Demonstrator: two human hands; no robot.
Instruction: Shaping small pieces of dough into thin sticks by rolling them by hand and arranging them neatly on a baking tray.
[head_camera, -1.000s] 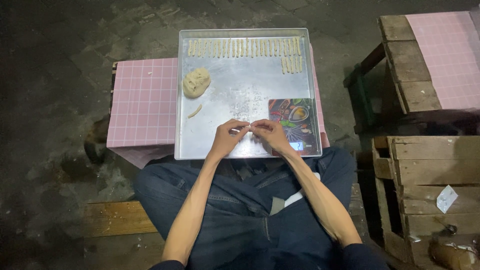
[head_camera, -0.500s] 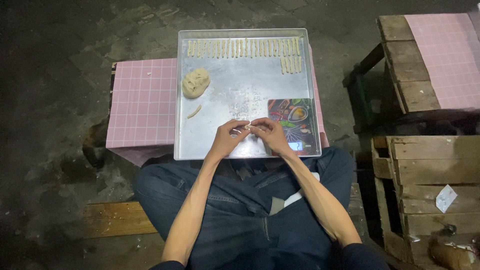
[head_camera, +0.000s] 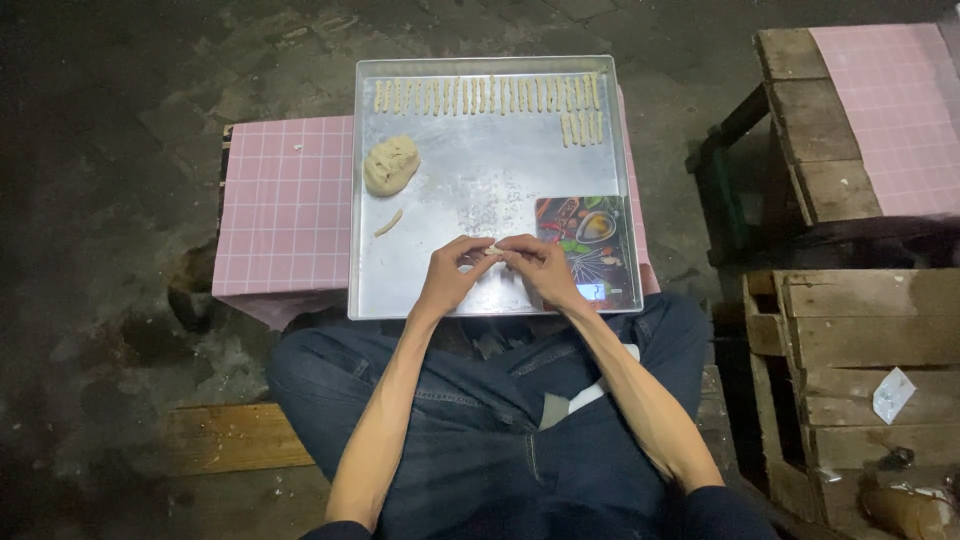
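Small pale piece of soft dough (head_camera: 492, 250): pinched between fingertips of left hand (head_camera: 448, 275) and right hand (head_camera: 538, 270), both closed on it, held just above near edge of large square shiny metal tray (head_camera: 480, 190), seemingly for shaping. Beige rough dough lump (head_camera: 390, 165): at 10 o'clock on tray, within reach. Single short dough strip (head_camera: 388, 222): just below lump, at 8 o'clock. Thin dough sticks in a neat row (head_camera: 485, 95): along far rim at 12 o'clock, few more starting second row at 1 o'clock, apart from each other. Flat digital scale with colourful printed top (head_camera: 585, 250): 4 o'clock, beside right hand. Pink checked tabletop (head_camera: 285, 210): under tray. Weathered wooden crates (head_camera: 860, 330): 3 o'clock.
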